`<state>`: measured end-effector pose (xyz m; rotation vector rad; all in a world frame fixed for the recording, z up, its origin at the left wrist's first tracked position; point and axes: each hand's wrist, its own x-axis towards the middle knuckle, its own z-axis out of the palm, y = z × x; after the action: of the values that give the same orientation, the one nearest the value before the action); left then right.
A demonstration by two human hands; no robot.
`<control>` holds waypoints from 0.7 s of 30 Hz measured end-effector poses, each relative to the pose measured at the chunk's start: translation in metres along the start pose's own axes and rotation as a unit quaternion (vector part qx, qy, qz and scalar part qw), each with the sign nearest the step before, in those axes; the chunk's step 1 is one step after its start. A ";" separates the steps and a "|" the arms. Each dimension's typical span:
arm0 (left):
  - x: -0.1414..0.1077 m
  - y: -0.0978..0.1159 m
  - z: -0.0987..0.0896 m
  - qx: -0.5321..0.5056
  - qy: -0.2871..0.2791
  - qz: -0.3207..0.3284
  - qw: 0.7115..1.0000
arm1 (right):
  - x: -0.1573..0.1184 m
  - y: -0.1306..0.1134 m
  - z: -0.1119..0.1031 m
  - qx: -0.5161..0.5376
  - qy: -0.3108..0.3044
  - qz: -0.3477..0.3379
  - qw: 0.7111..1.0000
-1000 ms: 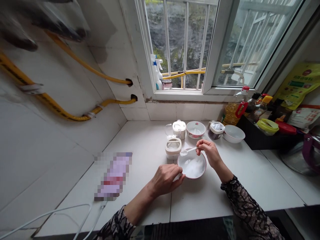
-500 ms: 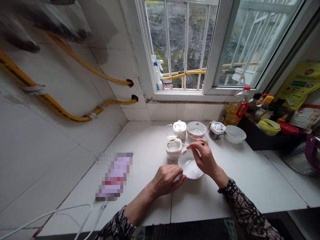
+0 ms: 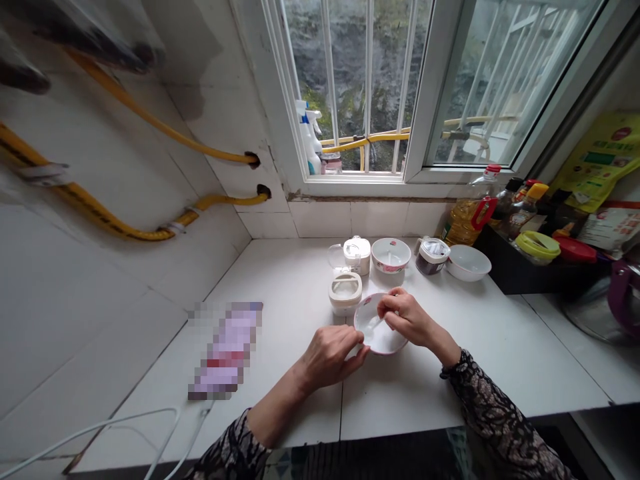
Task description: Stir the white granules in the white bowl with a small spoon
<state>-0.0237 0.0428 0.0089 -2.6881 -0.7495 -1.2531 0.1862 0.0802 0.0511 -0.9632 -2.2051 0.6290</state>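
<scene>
A white bowl (image 3: 362,312) with a pink rim stands on the counter before me, with something white and powder-like in its bottom. My left hand (image 3: 334,355) pinches the near left rim between thumb and fingers. Between the closed fingers of my right hand (image 3: 409,319) is a small white spoon (image 3: 373,325), its tip down inside the bowl. Just behind and left of the bowl is a square white seasoning jar (image 3: 345,305), its top uncovered. Another white jar (image 3: 357,256) with a raised clear lid stands farther back.
At the back are a flowered bowl (image 3: 391,265), a jar with dark contents (image 3: 432,259) and a plain white bowl (image 3: 469,265). An oil bottle (image 3: 463,220) and several condiments stand right. A blurred purple object (image 3: 227,353) with a white cable (image 3: 200,427) lies left.
My right hand has brought the spoon from over the open white jar down into the bowl. My left hand keeps its hold on the rim. The view has shifted slightly.
</scene>
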 end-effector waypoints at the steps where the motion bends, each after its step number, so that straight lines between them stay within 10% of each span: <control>1: 0.000 0.000 0.000 -0.001 0.000 -0.001 1.000 | 0.000 -0.002 0.000 0.020 -0.008 0.010 1.000; 11: 0.000 0.000 -0.001 0.000 -0.001 -0.001 1.000 | 0.004 0.002 -0.007 0.311 0.049 0.186 0.931; 21: 0.001 0.000 -0.001 -0.002 0.001 0.001 1.000 | 0.006 0.007 -0.015 0.337 0.078 0.194 0.918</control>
<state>-0.0238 0.0432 0.0097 -2.6896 -0.7455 -1.2584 0.1974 0.0910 0.0594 -1.0199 -1.4757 1.3330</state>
